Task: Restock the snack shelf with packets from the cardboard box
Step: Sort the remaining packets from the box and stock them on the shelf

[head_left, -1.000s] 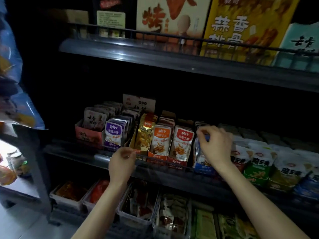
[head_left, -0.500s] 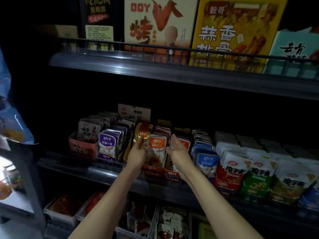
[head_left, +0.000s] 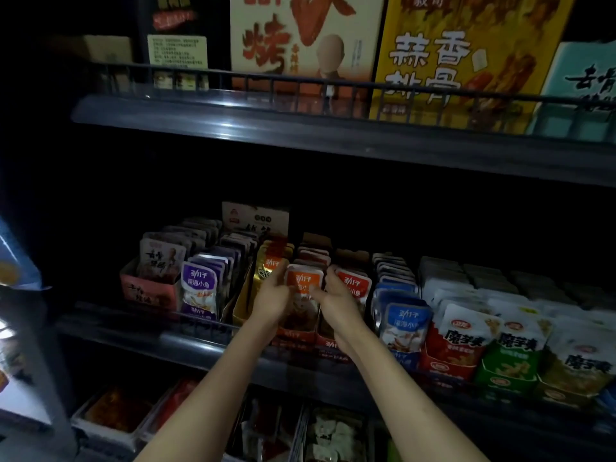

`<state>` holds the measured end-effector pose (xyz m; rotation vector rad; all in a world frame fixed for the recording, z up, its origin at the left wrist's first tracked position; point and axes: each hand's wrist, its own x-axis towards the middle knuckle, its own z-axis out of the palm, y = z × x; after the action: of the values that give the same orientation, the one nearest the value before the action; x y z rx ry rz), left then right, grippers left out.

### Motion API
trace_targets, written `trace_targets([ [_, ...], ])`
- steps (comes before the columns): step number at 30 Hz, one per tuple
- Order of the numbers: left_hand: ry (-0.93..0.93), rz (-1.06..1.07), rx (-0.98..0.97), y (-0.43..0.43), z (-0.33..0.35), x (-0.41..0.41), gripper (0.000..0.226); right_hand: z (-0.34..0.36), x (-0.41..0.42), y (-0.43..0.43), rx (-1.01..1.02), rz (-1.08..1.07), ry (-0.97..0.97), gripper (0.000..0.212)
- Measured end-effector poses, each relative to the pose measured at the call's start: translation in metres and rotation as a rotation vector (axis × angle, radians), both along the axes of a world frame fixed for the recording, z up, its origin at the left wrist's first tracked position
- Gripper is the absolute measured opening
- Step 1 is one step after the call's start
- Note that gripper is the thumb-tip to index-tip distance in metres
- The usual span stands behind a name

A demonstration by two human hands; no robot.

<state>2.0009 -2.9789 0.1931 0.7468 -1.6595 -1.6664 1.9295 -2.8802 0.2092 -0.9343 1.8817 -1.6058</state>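
Left hand (head_left: 271, 296), right hand (head_left: 336, 303) around packet (head_left: 304, 279)

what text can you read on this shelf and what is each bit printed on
"蒜香排骨": yellow box, top shelf
"烤": cream box beside it
"去骨": teal box, the rest cut off
"深海小鱼": purple packet and blue packet
"劲仔": orange packet
"魔芋爽": white packet
Too blurred to read: green label on the top shelf, card behind the packets

glossy plastic packets (head_left: 303, 281), metal shelf (head_left: 233, 128)
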Motion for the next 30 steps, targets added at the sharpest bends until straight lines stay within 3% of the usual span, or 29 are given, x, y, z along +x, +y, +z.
trace_targets([
  [6, -0.033, -0.001, -0.013, -0.004, -0.003, 0.002, 0.068, -0.004, -0.003, -0.007, 0.169, -0.020, 0.256, 0.060],
  [16, -0.055, -0.017, -0.014, -0.006, -0.011, -0.002, 0.071, -0.016, -0.007, -0.015, 0.177, -0.071, 0.304, 0.064],
  [20, -0.048, 0.039, -0.013, -0.006, -0.014, 0.000, 0.068, -0.018, -0.008, -0.016, 0.138, -0.097, 0.361, 0.052],
  [24, -0.111, 0.210, -0.222, -0.004, -0.008, 0.003, 0.051, -0.014, -0.010, -0.010, 0.059, -0.069, 0.361, 0.041],
  [30, -0.081, 0.419, -0.581, 0.015, 0.007, 0.006, 0.035, -0.010, -0.031, -0.006, 0.022, -0.111, 0.341, 0.047],
])
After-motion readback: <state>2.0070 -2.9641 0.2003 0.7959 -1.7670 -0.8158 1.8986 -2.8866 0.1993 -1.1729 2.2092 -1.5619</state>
